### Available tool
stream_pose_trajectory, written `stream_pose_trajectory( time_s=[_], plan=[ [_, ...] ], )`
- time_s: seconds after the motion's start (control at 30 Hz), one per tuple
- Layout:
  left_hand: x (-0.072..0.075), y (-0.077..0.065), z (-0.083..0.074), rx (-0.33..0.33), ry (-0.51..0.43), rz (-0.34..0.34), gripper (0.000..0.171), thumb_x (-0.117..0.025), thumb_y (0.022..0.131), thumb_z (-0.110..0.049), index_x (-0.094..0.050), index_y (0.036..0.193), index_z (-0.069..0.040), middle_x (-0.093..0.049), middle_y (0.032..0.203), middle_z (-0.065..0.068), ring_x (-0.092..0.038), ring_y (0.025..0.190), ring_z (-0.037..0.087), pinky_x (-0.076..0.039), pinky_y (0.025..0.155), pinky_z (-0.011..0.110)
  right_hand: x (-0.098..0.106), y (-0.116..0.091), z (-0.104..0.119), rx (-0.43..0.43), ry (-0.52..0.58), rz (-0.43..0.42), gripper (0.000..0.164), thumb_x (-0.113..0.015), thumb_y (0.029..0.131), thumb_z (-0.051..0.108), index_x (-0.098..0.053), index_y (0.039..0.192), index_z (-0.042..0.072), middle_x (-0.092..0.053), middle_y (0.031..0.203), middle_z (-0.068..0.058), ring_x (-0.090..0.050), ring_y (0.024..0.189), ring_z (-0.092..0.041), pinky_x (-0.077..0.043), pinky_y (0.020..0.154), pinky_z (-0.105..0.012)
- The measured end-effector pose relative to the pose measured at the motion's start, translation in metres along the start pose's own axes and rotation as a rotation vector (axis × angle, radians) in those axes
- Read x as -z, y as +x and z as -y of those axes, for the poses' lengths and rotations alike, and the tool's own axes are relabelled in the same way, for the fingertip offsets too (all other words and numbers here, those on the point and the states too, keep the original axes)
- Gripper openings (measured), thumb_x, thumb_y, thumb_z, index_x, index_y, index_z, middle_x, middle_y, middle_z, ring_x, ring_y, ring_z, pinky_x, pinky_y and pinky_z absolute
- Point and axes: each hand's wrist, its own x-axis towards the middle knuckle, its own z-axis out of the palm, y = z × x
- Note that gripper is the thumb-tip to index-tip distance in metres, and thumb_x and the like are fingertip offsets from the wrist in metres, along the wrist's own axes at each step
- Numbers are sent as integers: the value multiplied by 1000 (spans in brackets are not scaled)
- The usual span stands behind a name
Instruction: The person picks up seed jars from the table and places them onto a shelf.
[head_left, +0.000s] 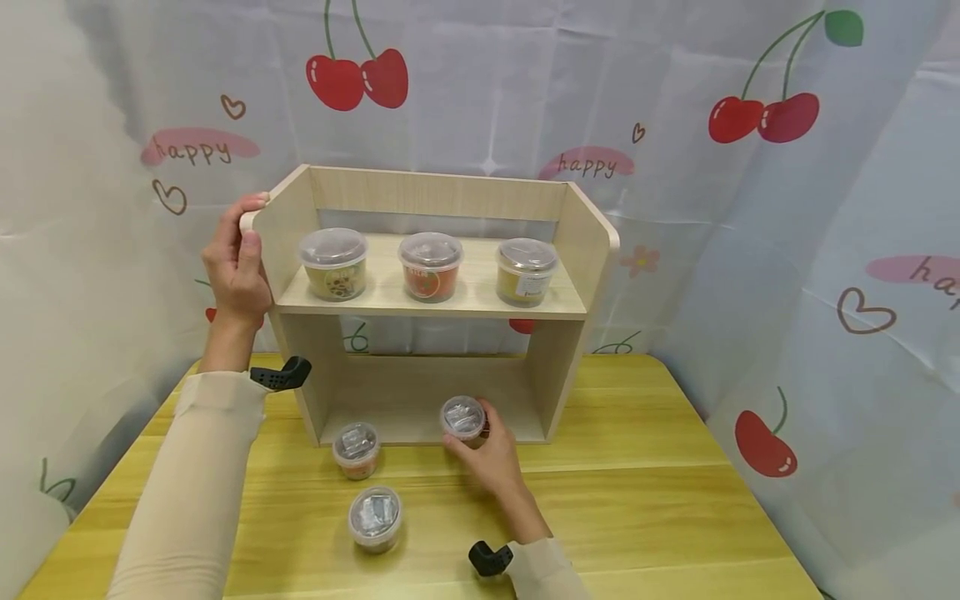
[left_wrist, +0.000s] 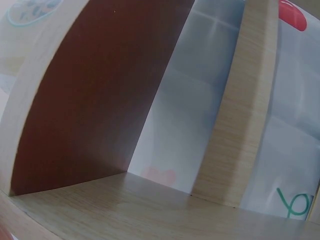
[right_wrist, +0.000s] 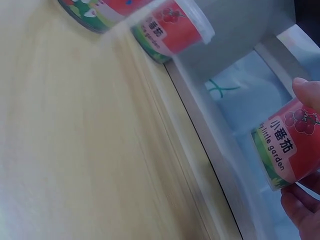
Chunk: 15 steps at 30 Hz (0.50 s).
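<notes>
A pale wooden two-tier shelf (head_left: 431, 312) stands on the table, and my left hand (head_left: 236, 267) grips the upper front edge of its left side panel. That hand is outside the left wrist view, where a brown board surface (left_wrist: 95, 95) and wood panels show. In my right hand (head_left: 495, 457) is a small lidded plastic cup (head_left: 462, 417), held at the front of the lower compartment. The right wrist view shows its red label with tomatoes, thumb and fingers pinching its sides. Two similar cups, one nearer the shelf (head_left: 356, 450) and one closer to me (head_left: 375, 521), stand on the table.
On the upper board are three larger lidded cups: a left one (head_left: 334, 265), a red-labelled middle one (head_left: 431, 267) and a yellowish right one (head_left: 527, 272). A cherry-print curtain (head_left: 480, 100) hangs behind the yellow wood-grain table (head_left: 637, 500).
</notes>
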Motion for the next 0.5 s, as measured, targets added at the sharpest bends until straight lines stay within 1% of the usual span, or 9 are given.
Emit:
stream_pose_trajectory(
  time_s=[0.1,0.23,0.4,0.5],
  plan=[
    [0,0,0,-1,3,1,40,-38,88,-6,-54,115,20,-62,119,26,-59,109,22,-45,94,29,2,1,-4,-1,-6,-17,79,-85,76,32,-49,138,0,-64,120,-15,-63,103,-27,-53,85,-41],
    [0,0,0,-7,5,0,40,-38,88,-5,-54,115,20,-62,118,28,-59,110,23,-44,96,30,7,4,-9,-43,-13,-35,81,-86,76,31,-48,140,0,-63,123,-16,-63,105,-28,-52,86,-41],
    [-1,0,0,-12,1,-5,40,-38,88,-4,-54,114,21,-62,118,28,-58,112,25,-43,99,33,14,7,-13,-95,-12,-66,82,-86,75,28,-46,141,-2,-60,126,-20,-61,108,-32,-51,89,-46],
    [-1,0,0,-13,7,-8,40,-38,88,-5,-54,114,21,-62,118,28,-58,112,24,-43,99,32,18,8,-16,-100,-16,-79,82,-86,75,27,-46,140,-2,-59,126,-21,-61,109,-33,-51,90,-47]
  ],
)
